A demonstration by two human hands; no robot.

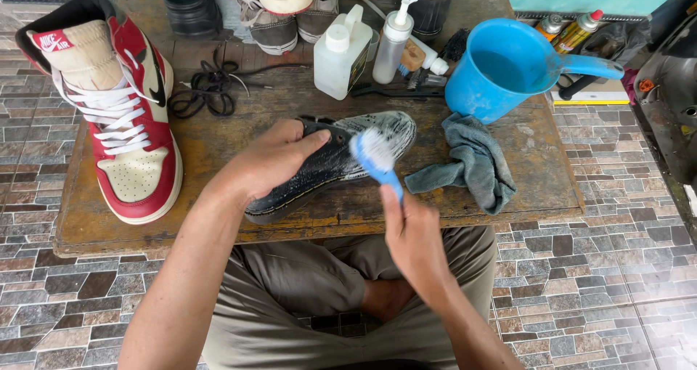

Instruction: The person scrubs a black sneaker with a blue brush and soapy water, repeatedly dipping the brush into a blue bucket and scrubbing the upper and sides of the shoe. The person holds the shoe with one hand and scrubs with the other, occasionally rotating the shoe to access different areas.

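Note:
A black shoe (pixel 341 159) lies on its side on the wooden table (pixel 203 145), its toe and side covered in white foam. My left hand (pixel 272 159) grips it around the collar and holds it steady. My right hand (pixel 410 236) holds a blue brush (pixel 377 159) by its handle, the white bristles pressed against the foamy side of the shoe. A grey cloth (pixel 468 163) lies crumpled just right of the shoe.
A red, white and cream high-top sneaker (pixel 120 101) stands at the table's left. Black laces (pixel 207 87), two plastic bottles (pixel 363 50), a blue water scoop (pixel 508 65) and more shoes (pixel 283 7) crowd the far side. Spray cans (pixel 573 25) lie at right. Tiled floor surrounds.

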